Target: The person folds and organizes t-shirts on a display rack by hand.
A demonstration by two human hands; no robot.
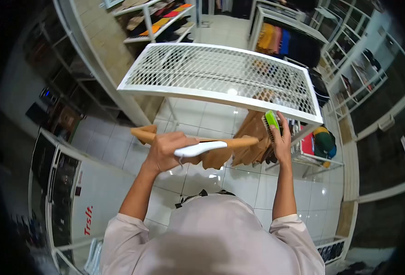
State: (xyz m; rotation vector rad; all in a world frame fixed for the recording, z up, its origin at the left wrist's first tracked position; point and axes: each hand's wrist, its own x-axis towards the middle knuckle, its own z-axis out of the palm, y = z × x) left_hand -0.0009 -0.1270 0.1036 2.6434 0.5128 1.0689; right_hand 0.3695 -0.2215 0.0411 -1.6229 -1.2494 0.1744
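My left hand [165,150] is closed around a white clothes hanger [201,148], whose metal hook points down towards me. A tan garment [217,159] hangs from it, and its shoulders stick out on both sides of the hanger. My right hand [281,143] grips a green brush [271,119] upright, its pale bristles facing left towards the garment. The brush is beside the right end of the rack and apart from the hanger. More brown clothing [253,126] hangs just left of the brush, partly covered by the tan garment.
A white rack with a mesh top [202,95] stands right in front of me. Shelves of folded clothes [161,23] are behind it on the left. At the right, caps [324,143] sit on a low stand. A white cabinet [99,197] stands at my left.
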